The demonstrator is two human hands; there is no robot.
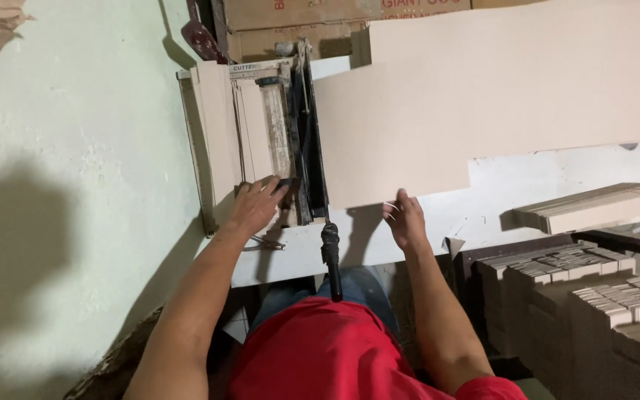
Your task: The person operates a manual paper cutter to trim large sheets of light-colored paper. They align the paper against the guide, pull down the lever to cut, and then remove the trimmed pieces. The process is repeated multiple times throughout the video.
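Left hand [255,204] spread flat, palm down, pressing cut strips [235,133] on the cutter [301,148] bed. Right hand [406,219] pinching the near edge of a large card sheet [483,96], fingers curled under. Black lever handle [330,255] between both hands. Stacked strips [594,206] right of the right hand.

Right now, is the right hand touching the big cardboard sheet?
Touching. The head view shows the right hand with its fingers on the near edge of the cardboard sheet.
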